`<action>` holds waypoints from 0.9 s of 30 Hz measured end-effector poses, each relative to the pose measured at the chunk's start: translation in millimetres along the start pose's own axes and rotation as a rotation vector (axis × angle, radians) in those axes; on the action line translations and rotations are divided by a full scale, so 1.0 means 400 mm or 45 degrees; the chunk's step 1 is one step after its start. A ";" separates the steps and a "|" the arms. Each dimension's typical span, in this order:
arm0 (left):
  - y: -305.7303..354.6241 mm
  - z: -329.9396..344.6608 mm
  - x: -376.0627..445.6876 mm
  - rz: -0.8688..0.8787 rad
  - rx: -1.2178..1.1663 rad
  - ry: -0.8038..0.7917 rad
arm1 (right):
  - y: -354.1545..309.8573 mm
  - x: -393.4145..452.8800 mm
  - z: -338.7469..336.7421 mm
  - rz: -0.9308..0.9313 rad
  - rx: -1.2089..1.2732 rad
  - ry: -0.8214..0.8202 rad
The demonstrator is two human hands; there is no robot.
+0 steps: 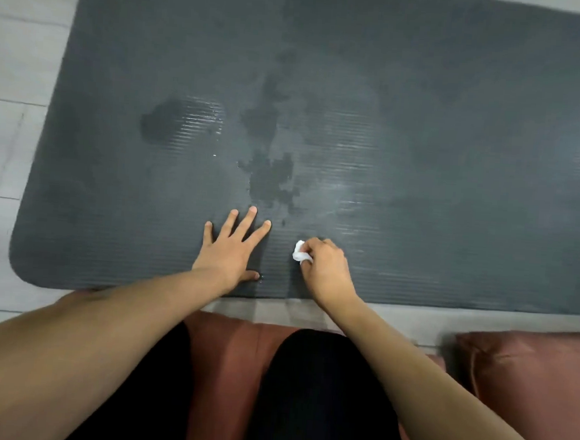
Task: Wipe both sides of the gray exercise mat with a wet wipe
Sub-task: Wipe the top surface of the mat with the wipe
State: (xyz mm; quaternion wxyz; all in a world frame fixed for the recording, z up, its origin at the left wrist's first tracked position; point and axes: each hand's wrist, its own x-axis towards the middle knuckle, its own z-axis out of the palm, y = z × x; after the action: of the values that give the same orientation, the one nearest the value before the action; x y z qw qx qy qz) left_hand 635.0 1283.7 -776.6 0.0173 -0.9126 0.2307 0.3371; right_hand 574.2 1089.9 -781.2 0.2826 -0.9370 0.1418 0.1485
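Note:
The gray ribbed exercise mat (425, 126) lies flat on the floor and fills most of the view. Dark wet patches and shiny streaks mark its middle. My left hand (233, 250) rests flat on the mat near its front edge, fingers spread. Just to its right, my right hand (324, 267) grips a crumpled white wet wipe (300, 253) and holds it against the mat surface.
Pale floor boards (10, 131) show to the left of the mat and along its front edge. Reddish-brown cushions (528, 380) lie under and beside my black-clad legs (321, 393) at the bottom.

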 end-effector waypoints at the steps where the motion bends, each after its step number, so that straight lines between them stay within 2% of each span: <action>1: 0.000 -0.001 0.001 0.003 -0.003 0.002 | -0.011 0.020 -0.001 0.005 0.001 0.021; 7: -0.026 -0.016 0.007 0.085 0.086 0.095 | -0.054 0.205 -0.030 0.136 0.127 0.158; 12: -0.093 -0.031 0.040 0.260 0.050 0.419 | -0.069 0.374 -0.096 0.192 0.237 0.226; 18: -0.194 -0.096 0.161 0.192 -0.032 0.670 | -0.103 0.577 -0.158 0.199 0.226 0.275; 23: -0.296 -0.207 0.323 0.098 -0.066 0.876 | -0.168 0.716 -0.188 0.131 0.185 0.320; 27: -0.376 -0.301 0.480 0.109 -0.113 0.975 | -0.192 0.808 -0.187 0.129 0.172 0.366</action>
State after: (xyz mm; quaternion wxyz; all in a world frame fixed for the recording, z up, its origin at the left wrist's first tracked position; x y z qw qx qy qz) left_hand 901.0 1316.8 -821.9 -0.1238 -0.9618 0.2434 -0.0181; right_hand 912.0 1049.7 -800.0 0.3140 -0.9190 0.2376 0.0172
